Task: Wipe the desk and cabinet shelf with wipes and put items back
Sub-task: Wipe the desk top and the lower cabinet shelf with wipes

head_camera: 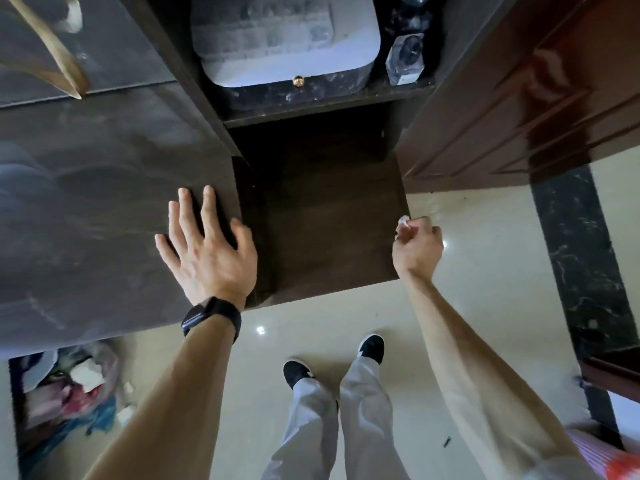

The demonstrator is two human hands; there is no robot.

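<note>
My left hand (207,247) lies flat with fingers spread on the right end of the dark, dusty desk top (104,202). My right hand (417,247) is closed around a small crumpled white wipe (402,221), held at the right front edge of the dark brown cabinet shelf (325,230). The shelf surface is bare. Above it, on an upper shelf, sit a grey-white box (284,39) with a gold knob and a clear glass bottle (405,60).
An open reddish-brown cabinet door (519,109) stands to the right. A waste bin (65,393) with used tissues sits on the floor at the lower left. My legs and black shoes stand on the glossy cream tiles (485,254) below.
</note>
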